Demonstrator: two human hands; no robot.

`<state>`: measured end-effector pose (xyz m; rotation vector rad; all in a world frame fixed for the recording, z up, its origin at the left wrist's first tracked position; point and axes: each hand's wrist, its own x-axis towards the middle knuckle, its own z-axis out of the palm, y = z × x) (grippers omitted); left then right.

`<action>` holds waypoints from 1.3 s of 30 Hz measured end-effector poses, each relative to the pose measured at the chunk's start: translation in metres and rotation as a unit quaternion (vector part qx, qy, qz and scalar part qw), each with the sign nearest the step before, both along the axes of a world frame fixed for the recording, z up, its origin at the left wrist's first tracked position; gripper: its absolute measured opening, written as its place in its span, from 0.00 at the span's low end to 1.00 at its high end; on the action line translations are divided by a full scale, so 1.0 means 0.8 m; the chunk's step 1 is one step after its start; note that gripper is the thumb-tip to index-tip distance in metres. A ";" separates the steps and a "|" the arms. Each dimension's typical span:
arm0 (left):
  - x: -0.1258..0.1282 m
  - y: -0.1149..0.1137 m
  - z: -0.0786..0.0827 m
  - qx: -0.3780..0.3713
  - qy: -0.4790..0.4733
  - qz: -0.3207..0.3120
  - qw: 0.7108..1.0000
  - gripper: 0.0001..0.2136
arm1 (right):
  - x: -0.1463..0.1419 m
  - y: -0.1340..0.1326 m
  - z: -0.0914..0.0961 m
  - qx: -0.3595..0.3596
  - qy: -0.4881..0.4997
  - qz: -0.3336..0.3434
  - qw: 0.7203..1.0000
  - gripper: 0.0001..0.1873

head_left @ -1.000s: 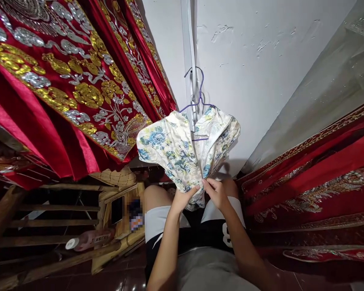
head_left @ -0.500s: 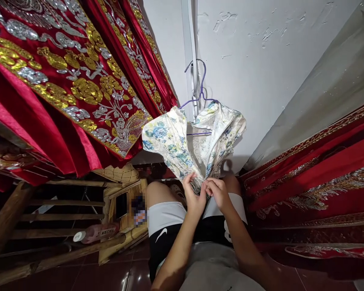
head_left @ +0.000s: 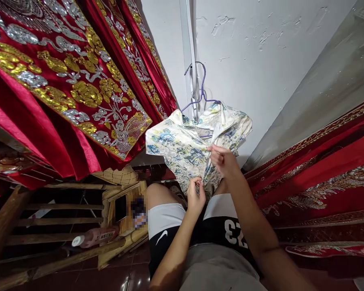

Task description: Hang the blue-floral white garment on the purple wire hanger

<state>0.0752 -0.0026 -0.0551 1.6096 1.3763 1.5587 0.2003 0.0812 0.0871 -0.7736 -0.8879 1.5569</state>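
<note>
A short-sleeved floral blouse [head_left: 182,141], cream with blue and green flowers, hangs in front of me on a purple hanger [head_left: 203,87]. Low on its front edge, my left hand [head_left: 196,194] pinches the cloth between thumb and fingers. Higher up, near the neckline, my right hand [head_left: 223,159] has its fingers closed on the front edge of the same blouse. Between the two hands the front edge runs in a fairly straight line. Whether there are fasteners under my fingers, I cannot tell.
Red cloth with gold and silver sequins [head_left: 87,93] hangs at the left, more red beaded fabric [head_left: 321,182] at the right. A bamboo rack [head_left: 63,220] with a pink bottle [head_left: 97,236] stands lower left. Behind the blouse is a white wall [head_left: 245,52].
My right hand has risen from beside the left hand to near the neckline. The blouse's open front has been drawn together, covering most of the gap. My left hand stays low.
</note>
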 end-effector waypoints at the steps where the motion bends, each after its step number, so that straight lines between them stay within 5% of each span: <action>1: -0.003 0.002 -0.004 -0.006 -0.003 0.002 1.000 0.04 | -0.003 0.011 0.016 0.017 0.002 0.003 1.000 0.16; 7: -0.021 0.012 -0.018 -0.038 -0.015 0.004 0.999 0.05 | -0.018 0.037 0.083 0.108 -0.016 -0.018 0.994 0.16; 13: -0.032 0.017 -0.015 -0.057 -0.006 -0.007 0.998 0.06 | -0.023 0.016 0.080 0.088 -0.001 0.006 0.996 0.18; 16: -0.036 0.032 0.023 -0.019 -0.016 -0.041 0.999 0.09 | -0.025 0.011 0.076 0.091 -0.001 -0.001 0.996 0.18; 23: -0.044 0.102 0.195 0.208 0.061 -0.030 0.976 0.18 | -0.025 0.001 0.070 0.153 -0.044 -0.017 0.987 0.19; 26: -0.041 0.119 0.241 0.231 0.154 -0.066 0.958 0.15 | -0.024 -0.001 0.063 0.168 -0.056 -0.045 0.983 0.19; 32: -0.038 0.119 0.252 0.271 0.216 -0.011 0.938 0.12 | -0.039 0.022 0.023 0.178 -0.087 -0.079 0.977 0.18; 39: -0.100 0.141 0.248 0.294 0.017 0.128 0.947 0.08 | -0.040 0.020 -0.044 0.062 -0.122 -0.133 0.982 0.13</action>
